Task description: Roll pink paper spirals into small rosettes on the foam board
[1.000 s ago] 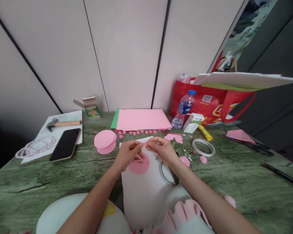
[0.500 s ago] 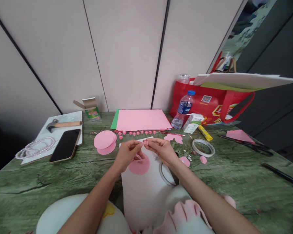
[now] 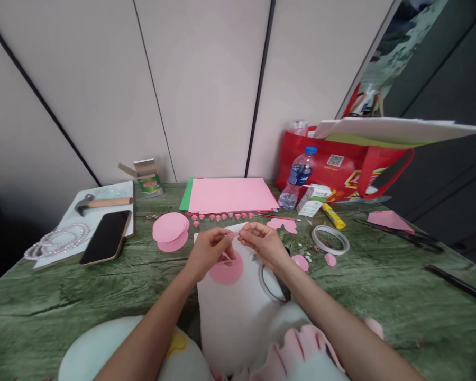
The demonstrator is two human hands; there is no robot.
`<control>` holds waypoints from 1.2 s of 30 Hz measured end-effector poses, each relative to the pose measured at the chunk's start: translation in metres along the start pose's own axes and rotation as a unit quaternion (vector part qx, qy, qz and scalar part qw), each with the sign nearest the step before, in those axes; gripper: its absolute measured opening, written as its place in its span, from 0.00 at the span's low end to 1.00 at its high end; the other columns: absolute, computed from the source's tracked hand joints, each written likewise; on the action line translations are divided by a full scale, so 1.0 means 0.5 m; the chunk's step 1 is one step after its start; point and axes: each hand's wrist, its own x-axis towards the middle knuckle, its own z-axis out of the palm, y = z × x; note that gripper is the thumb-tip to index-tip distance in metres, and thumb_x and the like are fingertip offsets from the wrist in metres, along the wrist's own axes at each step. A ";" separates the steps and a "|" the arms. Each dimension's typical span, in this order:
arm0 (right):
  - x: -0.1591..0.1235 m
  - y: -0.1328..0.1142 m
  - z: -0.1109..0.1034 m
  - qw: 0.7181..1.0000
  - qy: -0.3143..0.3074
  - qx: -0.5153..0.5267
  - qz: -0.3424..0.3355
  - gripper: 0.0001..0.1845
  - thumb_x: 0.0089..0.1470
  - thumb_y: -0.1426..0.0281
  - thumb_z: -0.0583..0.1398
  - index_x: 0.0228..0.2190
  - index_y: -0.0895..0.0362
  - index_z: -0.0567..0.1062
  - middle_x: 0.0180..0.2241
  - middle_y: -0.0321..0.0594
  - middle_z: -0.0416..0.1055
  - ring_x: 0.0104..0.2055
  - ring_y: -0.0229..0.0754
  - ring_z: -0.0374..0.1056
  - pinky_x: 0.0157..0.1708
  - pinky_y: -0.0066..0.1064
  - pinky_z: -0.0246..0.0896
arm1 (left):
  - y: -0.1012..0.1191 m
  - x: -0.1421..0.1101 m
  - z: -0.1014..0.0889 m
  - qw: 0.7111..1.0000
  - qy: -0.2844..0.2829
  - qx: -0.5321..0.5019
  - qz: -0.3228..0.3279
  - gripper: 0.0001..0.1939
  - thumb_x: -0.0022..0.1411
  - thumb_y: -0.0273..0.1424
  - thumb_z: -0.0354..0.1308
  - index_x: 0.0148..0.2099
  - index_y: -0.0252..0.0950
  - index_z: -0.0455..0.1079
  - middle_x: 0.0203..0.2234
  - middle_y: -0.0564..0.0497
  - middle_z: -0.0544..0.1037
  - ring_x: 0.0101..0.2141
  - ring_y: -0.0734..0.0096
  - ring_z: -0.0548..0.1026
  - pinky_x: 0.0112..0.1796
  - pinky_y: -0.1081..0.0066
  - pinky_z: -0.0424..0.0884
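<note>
Both hands meet over a white board (image 3: 222, 317), with a small strip of pink paper (image 3: 235, 236) pinched between them. My left hand (image 3: 209, 251) is closed, thumb and forefinger on the paper's left end. The fingertips of my right hand (image 3: 263, 243) are closed at its right end and partly hide it. Beneath my left hand a pink paper circle (image 3: 227, 272) lies on the board. A roll of tape (image 3: 267, 288) rests beside my right wrist. Past the hands runs a row of small rolled pink paper buds (image 3: 224, 217).
Pink paper circles (image 3: 170, 228) are stacked to the left, near a phone (image 3: 107, 237) and a hammer (image 3: 107, 202). Pink sheets (image 3: 234, 194) lie against the wall. Rightward are a water bottle (image 3: 299, 177), a red bag (image 3: 341, 169), a glue stick (image 3: 333, 216), a tape roll (image 3: 346, 244) and scissors (image 3: 416, 238).
The fingertips of my right hand have shifted slightly along the pink paper, away from my left hand, and curled more. Nothing else on the table has moved.
</note>
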 end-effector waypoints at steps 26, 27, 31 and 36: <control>0.002 0.001 -0.001 1.000 0.007 0.002 0.006 0.12 0.32 0.67 0.69 0.23 0.58 0.75 0.23 0.34 0.73 0.25 0.34 0.69 0.35 0.29 0.65 | 0.010 -0.004 0.003 0.999 0.002 -0.039 -0.012 0.15 0.50 0.38 0.58 0.37 0.32 0.64 0.16 0.56 0.69 0.18 0.73 0.72 0.18 0.74 0.70; 0.002 0.001 0.000 1.000 0.002 0.007 0.007 0.13 0.32 0.67 0.69 0.23 0.58 0.75 0.23 0.35 0.73 0.26 0.35 0.69 0.36 0.30 0.65 | 0.010 -0.003 0.002 0.999 0.002 -0.038 -0.013 0.15 0.50 0.38 0.58 0.37 0.32 0.64 0.16 0.56 0.69 0.18 0.73 0.72 0.18 0.74 0.70; 0.004 0.003 -0.001 1.000 -0.012 0.017 0.010 0.14 0.32 0.67 0.69 0.26 0.59 0.76 0.24 0.37 0.75 0.28 0.37 0.71 0.40 0.33 0.65 | 0.010 -0.002 0.001 0.999 0.003 -0.032 -0.014 0.15 0.51 0.38 0.57 0.36 0.32 0.65 0.16 0.56 0.69 0.18 0.73 0.72 0.17 0.74 0.70; 0.004 0.004 -0.003 1.000 -0.004 0.013 0.015 0.14 0.31 0.68 0.69 0.25 0.59 0.75 0.22 0.37 0.74 0.27 0.37 0.71 0.38 0.33 0.65 | 0.009 -0.001 0.001 0.999 0.001 -0.032 -0.015 0.14 0.51 0.38 0.58 0.36 0.32 0.65 0.16 0.56 0.69 0.18 0.73 0.72 0.18 0.73 0.70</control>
